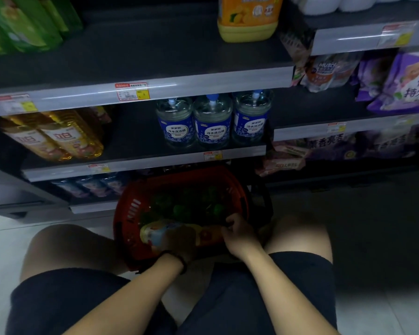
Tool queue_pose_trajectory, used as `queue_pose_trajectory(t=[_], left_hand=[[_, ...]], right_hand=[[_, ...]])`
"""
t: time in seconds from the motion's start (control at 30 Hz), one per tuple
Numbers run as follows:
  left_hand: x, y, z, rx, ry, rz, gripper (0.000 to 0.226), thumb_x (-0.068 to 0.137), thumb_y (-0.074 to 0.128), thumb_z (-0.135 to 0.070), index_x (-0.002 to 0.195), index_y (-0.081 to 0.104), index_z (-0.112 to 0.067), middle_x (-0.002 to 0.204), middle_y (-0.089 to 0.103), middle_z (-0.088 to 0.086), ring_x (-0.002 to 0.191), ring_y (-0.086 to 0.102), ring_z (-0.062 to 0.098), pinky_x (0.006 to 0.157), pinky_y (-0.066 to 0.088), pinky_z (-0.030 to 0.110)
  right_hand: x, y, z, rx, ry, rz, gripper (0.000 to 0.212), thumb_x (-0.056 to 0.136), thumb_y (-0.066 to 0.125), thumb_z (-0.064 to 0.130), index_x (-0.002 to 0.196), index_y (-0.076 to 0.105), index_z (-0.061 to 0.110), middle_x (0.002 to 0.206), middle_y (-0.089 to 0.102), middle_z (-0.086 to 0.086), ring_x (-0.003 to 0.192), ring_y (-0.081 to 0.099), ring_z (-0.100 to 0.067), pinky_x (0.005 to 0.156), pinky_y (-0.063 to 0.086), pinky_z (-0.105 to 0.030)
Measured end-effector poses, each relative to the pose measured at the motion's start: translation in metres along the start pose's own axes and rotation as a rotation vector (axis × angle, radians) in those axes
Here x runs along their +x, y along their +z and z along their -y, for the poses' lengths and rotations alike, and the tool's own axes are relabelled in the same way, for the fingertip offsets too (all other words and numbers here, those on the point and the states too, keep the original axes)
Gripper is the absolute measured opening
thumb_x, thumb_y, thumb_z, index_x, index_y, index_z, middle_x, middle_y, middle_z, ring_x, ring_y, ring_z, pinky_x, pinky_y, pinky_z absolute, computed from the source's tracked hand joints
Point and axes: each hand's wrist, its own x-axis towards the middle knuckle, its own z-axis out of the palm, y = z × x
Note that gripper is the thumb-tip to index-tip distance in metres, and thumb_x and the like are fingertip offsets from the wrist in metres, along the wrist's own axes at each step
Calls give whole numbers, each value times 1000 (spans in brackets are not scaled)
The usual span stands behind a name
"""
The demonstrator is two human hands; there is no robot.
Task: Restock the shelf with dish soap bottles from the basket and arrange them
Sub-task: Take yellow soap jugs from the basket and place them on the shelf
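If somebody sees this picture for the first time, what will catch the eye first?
The red basket on the floor between the person's knees comes first, with the left hand and right hand reaching in at a yellow bottle. Above it, three clear bottles with blue labels stand in a row on the middle shelf.

A shop aisle: dark tiered shelves [155, 56] carry price labels [132, 91] on their front rails, rows of identical blue-labelled bottles [212, 124] and purple detergent bags [406, 81], with a red shopping basket [128, 213] on the tiled floor [0, 250]
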Motion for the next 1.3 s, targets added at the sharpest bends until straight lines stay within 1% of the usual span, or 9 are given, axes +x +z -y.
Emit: queue_pose_trajectory(t=[0.3, 0.47, 0.57, 0.63, 0.83, 0.9, 1.0, 1.13, 1.3], left_hand=[[-44, -28, 96, -589, -75, -368, 53, 101, 56, -59, 144, 58, -30, 139, 65, 1, 121, 65, 24, 95, 53, 36], [-69, -75, 106, -579, -22, -641, 55, 96, 46, -67, 113, 69, -20, 104, 75, 7, 91, 72, 32, 70, 54, 39], [-86, -120, 116, -533, 6, -743, 55, 94, 50, -70, 105, 68, -20, 101, 74, 5, 94, 70, 33, 67, 47, 38], [-100, -155, 123, -564, 48, -794, 47, 94, 60, -66, 105, 68, -22, 99, 73, 4, 95, 69, 29, 67, 37, 35], [-153, -269, 133, -702, 193, -1042, 43, 84, 64, -74, 90, 67, -31, 76, 65, -12, 72, 59, 4, 62, 42, 25], [-172, -309, 132, -770, 248, -1062, 42, 81, 64, -73, 86, 66, -31, 76, 65, -14, 73, 59, 1, 60, 43, 20], [-194, -362, 132, -824, 305, -1104, 47, 79, 67, -74, 88, 72, -28, 78, 70, -10, 75, 65, 6, 59, 51, 29], [-215, -423, 129, -842, 392, -1130, 46, 77, 68, -73, 90, 72, -28, 83, 72, -9, 76, 67, 6, 56, 51, 21], [-217, -475, 128, -897, 548, -1246, 54, 83, 74, -68, 121, 62, -31, 116, 65, -11, 103, 67, 10, 79, 63, 33]], right_hand=[[-12, 13, 30, 1, -90, 105, 54, 97, 65, 33, 147, 48, 33, 138, 58, 2, 119, 60, -18, 91, 53, -30], [-31, 11, 46, 103, -205, 116, 74, 96, 70, 12, 160, 37, 29, 152, 52, 0, 141, 51, -23, 109, 45, -29], [-47, -8, 76, 234, -356, 61, 65, 82, 87, 27, 138, 55, 40, 138, 64, 10, 131, 62, -17, 113, 49, -38], [-54, -26, 100, 296, -503, 19, 68, 70, 91, 34, 132, 62, 34, 130, 73, 6, 125, 67, -16, 111, 52, -45], [-92, -110, 193, 260, -736, -24, 85, 71, 99, 20, 141, 52, 29, 124, 71, 18, 114, 66, 7, 92, 55, -16], [-105, -136, 215, 266, -779, -68, 84, 67, 101, 24, 136, 54, 35, 119, 74, 20, 112, 70, 0, 92, 59, -26], [-124, -170, 244, 328, -817, -94, 80, 62, 103, 19, 128, 60, 31, 115, 78, 11, 106, 76, -9, 91, 64, -40], [-151, -210, 277, 385, -883, -160, 71, 66, 101, 14, 125, 63, 26, 114, 79, 7, 103, 77, -12, 86, 65, -40], [-174, -263, 310, 517, -978, -222, 63, 73, 95, 10, 128, 64, 14, 114, 80, -3, 103, 79, -22, 81, 66, -39]])
